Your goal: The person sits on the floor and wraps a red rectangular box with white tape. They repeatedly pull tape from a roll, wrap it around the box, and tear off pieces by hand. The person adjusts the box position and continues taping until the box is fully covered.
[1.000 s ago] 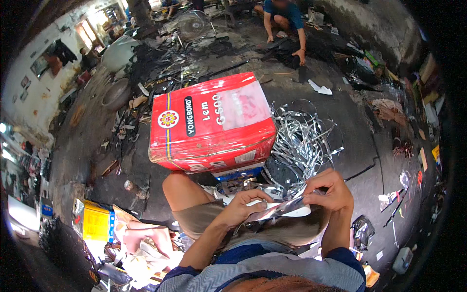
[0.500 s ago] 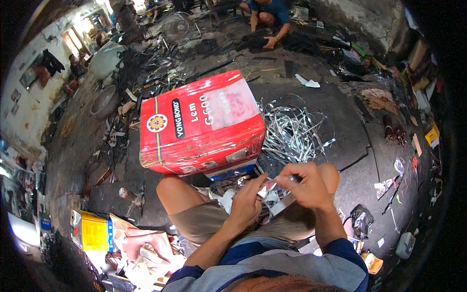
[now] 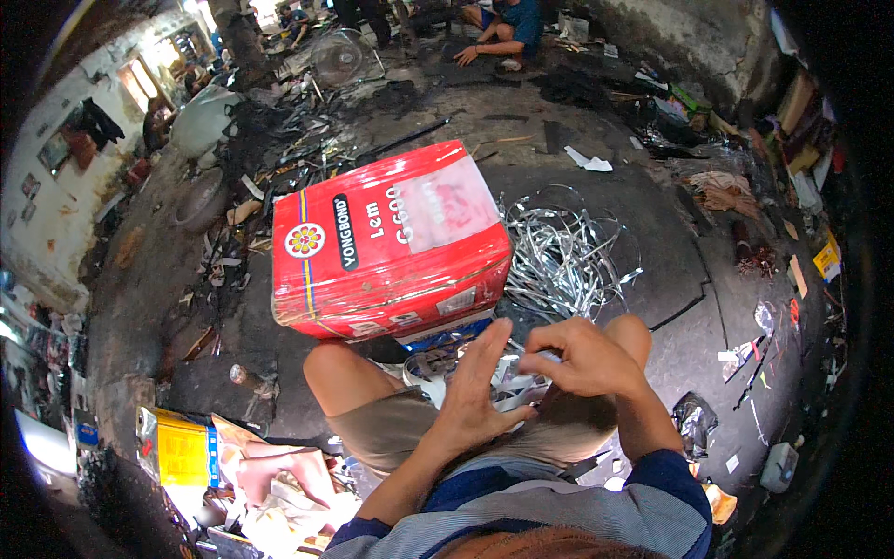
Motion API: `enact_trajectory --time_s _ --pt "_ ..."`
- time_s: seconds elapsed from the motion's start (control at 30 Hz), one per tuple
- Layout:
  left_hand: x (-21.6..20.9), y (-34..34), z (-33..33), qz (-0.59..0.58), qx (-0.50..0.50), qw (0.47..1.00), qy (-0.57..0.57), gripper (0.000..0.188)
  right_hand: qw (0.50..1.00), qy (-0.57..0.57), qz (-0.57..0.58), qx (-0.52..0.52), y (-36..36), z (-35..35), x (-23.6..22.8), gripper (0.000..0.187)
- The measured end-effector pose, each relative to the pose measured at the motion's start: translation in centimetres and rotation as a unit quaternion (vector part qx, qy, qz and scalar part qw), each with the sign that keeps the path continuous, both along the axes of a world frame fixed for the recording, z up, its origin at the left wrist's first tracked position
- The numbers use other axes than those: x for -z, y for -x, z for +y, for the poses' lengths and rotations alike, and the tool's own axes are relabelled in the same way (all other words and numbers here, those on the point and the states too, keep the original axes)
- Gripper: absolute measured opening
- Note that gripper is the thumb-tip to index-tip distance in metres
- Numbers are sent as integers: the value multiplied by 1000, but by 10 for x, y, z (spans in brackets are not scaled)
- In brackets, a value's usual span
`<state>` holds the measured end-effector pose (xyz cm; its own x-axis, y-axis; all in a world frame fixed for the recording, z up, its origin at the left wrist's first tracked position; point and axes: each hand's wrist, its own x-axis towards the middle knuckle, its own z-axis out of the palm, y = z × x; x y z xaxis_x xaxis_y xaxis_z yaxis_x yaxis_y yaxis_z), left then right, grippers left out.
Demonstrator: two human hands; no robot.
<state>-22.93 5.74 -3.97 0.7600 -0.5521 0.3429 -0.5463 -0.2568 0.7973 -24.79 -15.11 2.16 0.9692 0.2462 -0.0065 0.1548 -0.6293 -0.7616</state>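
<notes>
My left hand (image 3: 473, 399) is open over my lap, its fingers stretched forward and the thumb spread to the right. White and silvery strips (image 3: 430, 387) lie loosely in my lap beneath it. To its right, my right hand (image 3: 591, 359) is closed, with thumb and fingertips pinched together. Something small and pale shows at those fingertips, too small to make out. Just ahead of my knees sits a red cardboard box (image 3: 372, 233) wrapped in clear plastic. Beside the box, a tangled heap of shiny silver strips (image 3: 568, 256) lies on the floor.
A yellow tin (image 3: 182, 452) and pinkish sheet scraps (image 3: 279, 466) lie to my left. On my right are a black plastic bag (image 3: 692, 424) and a white container (image 3: 777, 468). Farther off, another person (image 3: 512, 33) squats near dark piles and a fan (image 3: 340, 58).
My left hand has opened, its fingers straightening and thumb spreading. My right hand stays pinched, slightly lower. The far person has shifted, with an arm now reaching left.
</notes>
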Motion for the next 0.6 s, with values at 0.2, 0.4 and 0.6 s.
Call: enact_trajectory --time_s 0.2,0.4,0.6 --pt "8 -23 54 143 -46 985 90 67 982 -12 -8 -190 -40 12 -36 32" --pt "-68 -86 166 96 -89 991 32 15 978 -108 -59 -169 -105 -11 -42 20" --pt "-114 -162 247 179 -146 969 -85 35 991 -116 -13 -66 -170 -20 -54 25"
